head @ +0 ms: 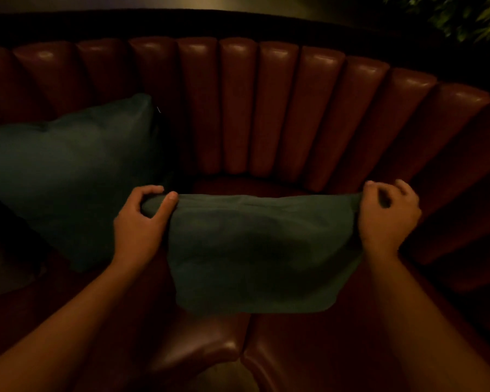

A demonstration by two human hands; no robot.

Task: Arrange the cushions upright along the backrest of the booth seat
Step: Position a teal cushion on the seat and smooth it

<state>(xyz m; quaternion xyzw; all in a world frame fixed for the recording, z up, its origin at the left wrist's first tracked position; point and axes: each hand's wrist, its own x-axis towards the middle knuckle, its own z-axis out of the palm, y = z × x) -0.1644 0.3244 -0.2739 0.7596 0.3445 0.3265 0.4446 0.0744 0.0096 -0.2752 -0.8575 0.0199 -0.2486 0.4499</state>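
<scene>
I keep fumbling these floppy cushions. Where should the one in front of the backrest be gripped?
By its two top corners, from the near side, as the left hand and right hand do: the green cushion is limp and then hangs flat.

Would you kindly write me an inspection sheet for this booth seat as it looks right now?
Surface: curved dark red leather booth seat, glossy, with a channelled padded backrest behind it.
Job's things: one dark green fabric cushion held by its two top corners in front of the backrest, not yet against it; a second, larger dark green cushion to the left, tilted against the backrest.
Clutter: a dark shape at the far left edge, too dim to identify.
Hands: left hand and right hand each closed on a top corner of the held cushion.
Cables: nothing seen.
Surroundings: very dim lighting; green foliage at upper right.
</scene>
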